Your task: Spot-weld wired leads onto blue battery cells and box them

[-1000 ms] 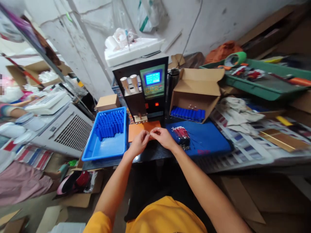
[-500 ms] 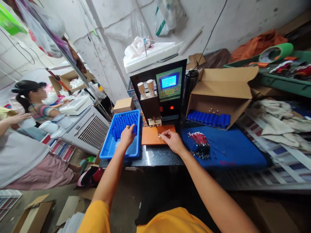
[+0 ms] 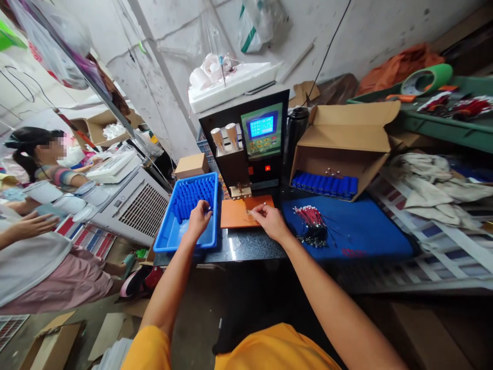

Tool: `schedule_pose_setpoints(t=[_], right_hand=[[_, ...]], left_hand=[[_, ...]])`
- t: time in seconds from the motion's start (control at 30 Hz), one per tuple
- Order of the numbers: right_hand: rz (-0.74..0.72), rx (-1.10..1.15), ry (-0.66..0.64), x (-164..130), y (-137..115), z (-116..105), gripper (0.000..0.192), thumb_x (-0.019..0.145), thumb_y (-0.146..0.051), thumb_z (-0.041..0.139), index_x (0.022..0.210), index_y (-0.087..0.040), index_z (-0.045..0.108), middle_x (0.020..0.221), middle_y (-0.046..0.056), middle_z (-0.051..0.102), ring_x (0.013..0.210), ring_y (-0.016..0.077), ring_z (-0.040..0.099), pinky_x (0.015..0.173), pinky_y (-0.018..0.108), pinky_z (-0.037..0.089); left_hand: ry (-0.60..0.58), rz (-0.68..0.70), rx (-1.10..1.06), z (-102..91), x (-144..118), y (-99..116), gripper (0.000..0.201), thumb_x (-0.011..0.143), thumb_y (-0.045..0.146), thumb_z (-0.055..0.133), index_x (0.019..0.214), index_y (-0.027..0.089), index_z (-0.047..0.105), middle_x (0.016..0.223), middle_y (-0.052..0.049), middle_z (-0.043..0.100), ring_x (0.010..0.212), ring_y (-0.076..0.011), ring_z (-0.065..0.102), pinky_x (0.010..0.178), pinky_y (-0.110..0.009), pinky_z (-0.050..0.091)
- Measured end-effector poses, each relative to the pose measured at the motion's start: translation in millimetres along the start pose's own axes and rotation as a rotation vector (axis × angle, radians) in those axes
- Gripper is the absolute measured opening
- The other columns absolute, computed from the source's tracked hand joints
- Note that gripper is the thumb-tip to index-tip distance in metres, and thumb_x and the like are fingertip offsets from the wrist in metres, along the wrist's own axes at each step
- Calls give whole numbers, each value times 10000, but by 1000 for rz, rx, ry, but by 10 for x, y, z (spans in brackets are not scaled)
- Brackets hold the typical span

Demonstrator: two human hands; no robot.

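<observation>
My left hand (image 3: 199, 220) is over the right side of the blue plastic tray (image 3: 164, 241), its fingers curled closed round a blue cylindrical battery cell (image 3: 210, 209), mostly hidden by the fingers. Rows of blue battery cells (image 3: 192, 192) fill the tray's far part. Above the orange block (image 3: 231, 213), my right hand (image 3: 269, 218) pinches a thin wire lead (image 3: 248, 211); a small white end shows by its fingers. Just behind stands a black spot welder (image 3: 265, 172) with a lit blue screen, its electrode tips over the block's back edge.
On a blue mat (image 3: 370, 226) at right lies a bundle of red and black wire leads (image 3: 314, 223). Behind it, an open cardboard box (image 3: 346, 141) holds more blue cells. A green bin (image 3: 435, 121) stands far right. At left are an air cooler (image 3: 140, 205) and two people.
My left hand's fingers have gone from reaching among the cells to curled closed. My right hand keeps its pinch over the orange block. The whole view has shifted slightly.
</observation>
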State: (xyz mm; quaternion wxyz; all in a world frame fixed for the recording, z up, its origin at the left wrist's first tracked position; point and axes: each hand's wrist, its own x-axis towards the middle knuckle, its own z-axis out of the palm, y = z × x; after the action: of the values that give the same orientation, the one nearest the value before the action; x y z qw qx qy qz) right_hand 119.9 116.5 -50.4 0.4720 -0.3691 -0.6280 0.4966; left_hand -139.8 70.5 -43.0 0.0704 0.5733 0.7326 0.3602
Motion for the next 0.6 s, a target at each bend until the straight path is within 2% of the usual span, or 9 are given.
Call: schedule_pose_setpoints(t=[0.13,0.2,0.27,0.37,0.5,0.6], right_hand=[[36,62,20,15,30,17,324,725,-491,693,695,-177,617,651,33,637,628,176,599,646,309,508],[61,105,26,19,34,17,339,714,-503,706,704,-177,614,625,23,624,604,171,598,622,301,505],[85,144,27,17,27,2,350,705,-510,714,704,-178,606,596,10,610,573,161,591,592,286,494],[116,183,3,1,3,-37,349,697,-505,714,693,-177,592,563,-6,591,529,139,569,555,261,467],[138,222,-4,-16,-25,-69,357,690,-510,718,685,-178,587,557,-14,586,518,130,567,532,244,449],[143,229,17,-9,-23,-61,357,688,-516,716,689,-183,590,558,-14,585,526,136,575,519,240,443]], left_hand=[[202,31,-270,-35,-123,146,198,744,233,672,924,189,601,836,-7,661,747,-142,623,738,-272,496],[239,71,-428,5,-187,289,256,761,293,677,983,182,610,879,-23,669,766,-139,639,745,-273,510],[219,85,-570,103,-229,444,329,760,316,689,1048,176,613,896,-32,676,759,-137,653,743,-275,520],[126,59,-701,329,-234,640,400,724,325,720,1079,162,636,861,-32,688,727,-139,658,729,-277,527],[29,12,-728,614,-213,777,314,698,340,720,946,152,683,790,-34,699,694,-149,653,690,-274,524],[-21,8,-693,711,-232,799,254,718,338,698,899,160,701,789,-40,712,701,-156,655,685,-272,524]])
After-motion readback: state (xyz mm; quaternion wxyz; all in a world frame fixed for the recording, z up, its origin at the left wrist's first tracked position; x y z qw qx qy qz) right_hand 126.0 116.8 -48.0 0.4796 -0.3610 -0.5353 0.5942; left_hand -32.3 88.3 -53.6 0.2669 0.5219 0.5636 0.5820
